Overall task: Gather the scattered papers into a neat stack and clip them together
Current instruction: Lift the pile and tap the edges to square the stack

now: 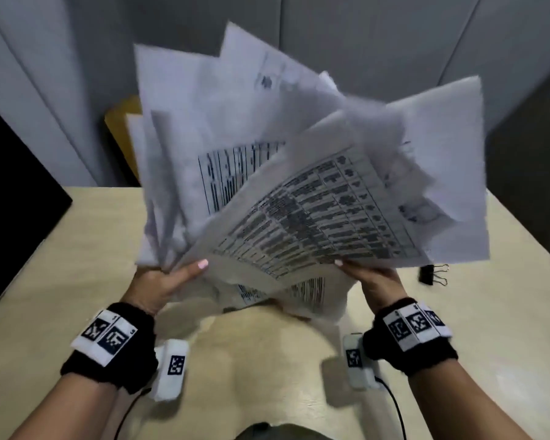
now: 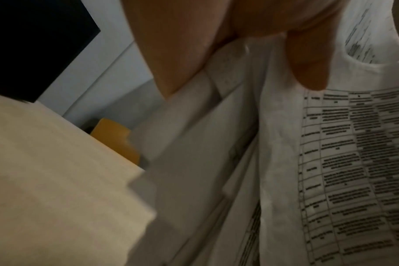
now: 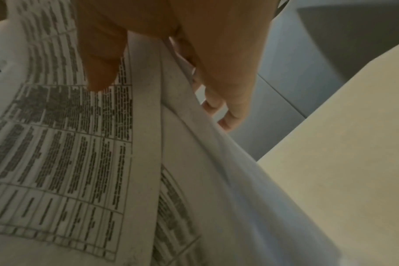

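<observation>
I've got both hands on the papers (image 1: 299,173), lifted off the table (image 1: 77,249) and fanned up and away from me. Left hand (image 1: 159,284) pinches the lower left edge, thumb on top; right hand (image 1: 375,281) pinches the lower right edge the same way. Sheets splay out unevenly, corners nowhere near aligned; motion blur, so probably a dozen-ish sheets at a guess. Binder clip (image 1: 432,274) lies on the table just right of my right hand, so that hand is nearer it. Squaring comes first, I'd say.
</observation>
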